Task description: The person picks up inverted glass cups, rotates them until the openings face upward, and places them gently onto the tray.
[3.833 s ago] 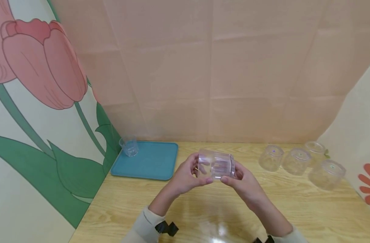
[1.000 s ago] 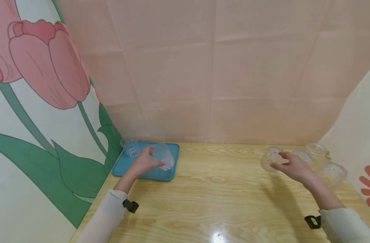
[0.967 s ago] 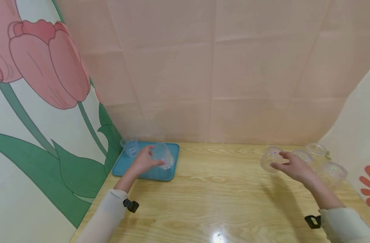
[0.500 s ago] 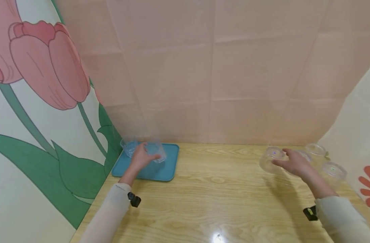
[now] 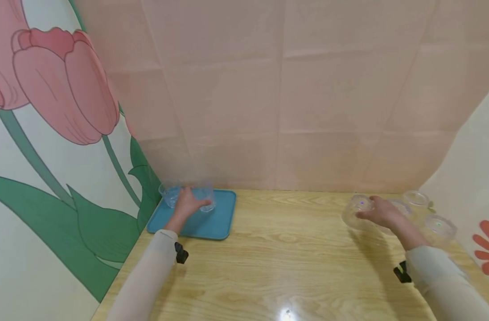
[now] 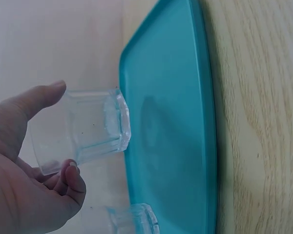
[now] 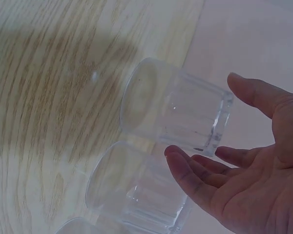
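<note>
My left hand (image 5: pixel 185 207) holds a clear drinking glass (image 6: pixel 95 124) between thumb and curled fingers. The glass is upright, mouth up, with its base just over or on the teal tray (image 5: pixel 223 225); contact cannot be made out. Beside it on the tray stands another clear glass (image 6: pixel 132 219), partly behind my hand in the head view. On the right, my right hand (image 5: pixel 384 211) reaches round an upside-down clear glass (image 7: pixel 185 109). Its thumb and fingers are spread on either side of that glass's base, without a visible grip.
Close to my right hand stand more clear glasses: an upside-down one (image 7: pixel 141 195) partly covered by the hand, one (image 5: pixel 416 199) at the back and one (image 5: pixel 440 226) near the right wall. A pink cloth backdrop (image 5: pixel 280 111) rises behind the wooden table (image 5: pixel 284 249).
After both hands held one glass at the middle, my left hand carried it left and lowered it to the tray. My right hand went to the right-hand glasses and moved closer round one.
</note>
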Action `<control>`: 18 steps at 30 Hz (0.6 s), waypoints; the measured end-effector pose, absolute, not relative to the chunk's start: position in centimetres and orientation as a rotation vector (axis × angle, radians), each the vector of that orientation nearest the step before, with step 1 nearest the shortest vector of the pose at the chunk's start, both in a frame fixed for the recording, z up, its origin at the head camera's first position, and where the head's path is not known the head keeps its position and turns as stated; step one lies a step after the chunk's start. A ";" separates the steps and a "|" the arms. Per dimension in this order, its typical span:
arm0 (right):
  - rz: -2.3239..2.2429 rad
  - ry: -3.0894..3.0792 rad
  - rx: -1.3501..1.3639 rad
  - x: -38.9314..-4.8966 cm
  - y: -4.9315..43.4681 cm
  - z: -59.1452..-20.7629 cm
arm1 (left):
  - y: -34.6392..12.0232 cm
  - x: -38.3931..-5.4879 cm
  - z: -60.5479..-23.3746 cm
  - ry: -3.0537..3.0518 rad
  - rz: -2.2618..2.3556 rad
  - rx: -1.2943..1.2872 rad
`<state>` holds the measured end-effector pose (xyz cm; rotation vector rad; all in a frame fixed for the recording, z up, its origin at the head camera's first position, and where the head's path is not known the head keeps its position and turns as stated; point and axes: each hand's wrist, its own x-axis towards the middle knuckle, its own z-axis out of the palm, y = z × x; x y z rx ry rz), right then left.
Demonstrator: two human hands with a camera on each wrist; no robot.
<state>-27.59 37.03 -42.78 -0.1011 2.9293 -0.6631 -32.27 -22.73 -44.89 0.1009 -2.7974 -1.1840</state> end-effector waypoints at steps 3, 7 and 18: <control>-0.648 2.929 -0.102 -28.1 37.0 -43.0 | -22.8 -32.6 -45.2 -2.786 -1.156 0.088; -0.596 2.924 -0.100 -28.8 37.3 -43.4 | -23.0 -33.2 -45.9 -2.786 -1.168 0.119; -0.607 2.767 0.032 -29.4 36.8 -43.3 | -23.7 -34.0 -46.8 -2.856 -1.099 0.250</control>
